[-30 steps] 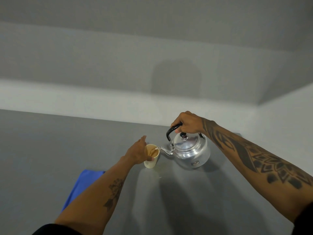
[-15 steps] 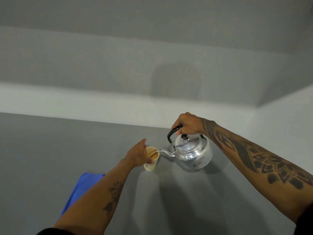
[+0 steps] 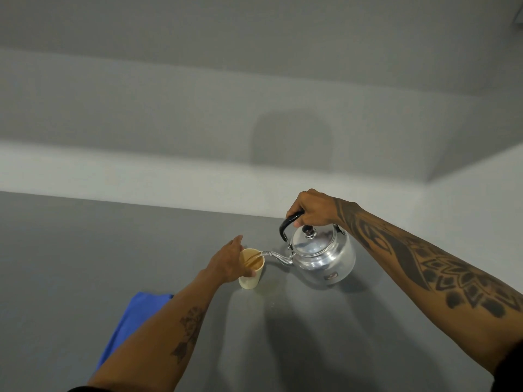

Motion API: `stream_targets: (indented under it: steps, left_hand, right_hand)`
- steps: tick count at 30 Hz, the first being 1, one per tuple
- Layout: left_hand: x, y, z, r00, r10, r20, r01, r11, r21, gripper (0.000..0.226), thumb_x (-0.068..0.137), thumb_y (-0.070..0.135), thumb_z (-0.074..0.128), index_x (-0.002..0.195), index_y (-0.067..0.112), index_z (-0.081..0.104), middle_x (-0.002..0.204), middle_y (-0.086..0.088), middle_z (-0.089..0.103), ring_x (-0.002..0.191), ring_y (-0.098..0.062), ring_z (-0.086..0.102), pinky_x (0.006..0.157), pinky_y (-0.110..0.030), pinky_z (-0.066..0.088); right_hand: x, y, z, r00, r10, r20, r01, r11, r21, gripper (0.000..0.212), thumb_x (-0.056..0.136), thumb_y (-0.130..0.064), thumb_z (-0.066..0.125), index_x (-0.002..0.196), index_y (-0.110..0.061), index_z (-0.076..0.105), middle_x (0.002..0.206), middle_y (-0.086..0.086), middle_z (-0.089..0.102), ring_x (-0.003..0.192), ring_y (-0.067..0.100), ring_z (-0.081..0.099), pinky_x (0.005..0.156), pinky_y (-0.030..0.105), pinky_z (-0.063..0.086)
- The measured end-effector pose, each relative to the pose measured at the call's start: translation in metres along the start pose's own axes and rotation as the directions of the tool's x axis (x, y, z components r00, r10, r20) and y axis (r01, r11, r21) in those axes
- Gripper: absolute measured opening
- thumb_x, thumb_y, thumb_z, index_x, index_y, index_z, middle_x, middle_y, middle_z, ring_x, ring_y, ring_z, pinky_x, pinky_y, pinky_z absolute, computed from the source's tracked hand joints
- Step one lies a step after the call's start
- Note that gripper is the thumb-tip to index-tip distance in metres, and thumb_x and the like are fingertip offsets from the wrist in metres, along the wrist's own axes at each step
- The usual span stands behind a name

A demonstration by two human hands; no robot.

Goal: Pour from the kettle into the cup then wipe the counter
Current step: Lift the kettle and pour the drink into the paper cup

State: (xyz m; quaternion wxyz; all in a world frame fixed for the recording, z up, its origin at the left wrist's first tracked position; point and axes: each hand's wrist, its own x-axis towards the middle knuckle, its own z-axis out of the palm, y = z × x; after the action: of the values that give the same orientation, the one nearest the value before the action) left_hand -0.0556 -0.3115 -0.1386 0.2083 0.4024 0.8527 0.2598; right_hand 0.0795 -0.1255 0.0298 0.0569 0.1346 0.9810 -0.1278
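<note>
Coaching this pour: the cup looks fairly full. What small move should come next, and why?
Probably tip the kettle back upright with the right hand: liquid already sits high in the cup the left hand steadies, and the blue cloth lies unused.

Blue cloth (image 3: 133, 321) — partly hidden under left forearm (image 3: 158, 332).

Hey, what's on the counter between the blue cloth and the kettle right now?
In the head view, the paper cup stands between the blue cloth and the kettle, with the left hand wrapped round it; otherwise bare counter.
</note>
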Motion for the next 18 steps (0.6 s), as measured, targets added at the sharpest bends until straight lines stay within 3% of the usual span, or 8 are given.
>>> stream_targets:
  steps: [9,18]
  left_hand:
    - [-0.0019,0.0014,-0.0010,1.000,0.002,0.006,-0.002,1.000,0.005,0.111,0.065,0.043,0.084,0.149,0.015,0.017,0.142,-0.007,0.047,0.125,-0.029,0.050,0.105,-0.045,0.044]
    - [-0.0022,0.0036,-0.0008,1.000,0.002,0.009,-0.002,1.000,0.004,0.108,0.067,0.041,0.083,0.149,0.015,0.018,0.143,-0.008,0.046,0.127,-0.030,0.049,0.106,-0.045,0.043]
  right_hand:
    - [-0.0020,-0.0020,-0.0034,1.000,0.008,0.011,-0.008,1.000,-0.015,0.028,0.079,-0.014,0.072,0.107,-0.014,0.072,0.105,0.005,0.073,0.084,0.015,0.060,0.079,0.029,0.050]
    - [-0.0038,-0.0033,-0.0057,1.000,0.013,0.020,-0.012,1.000,-0.023,0.029,0.080,-0.014,0.072,0.109,-0.012,0.071,0.106,0.006,0.073,0.082,0.015,0.059,0.076,0.026,0.045]
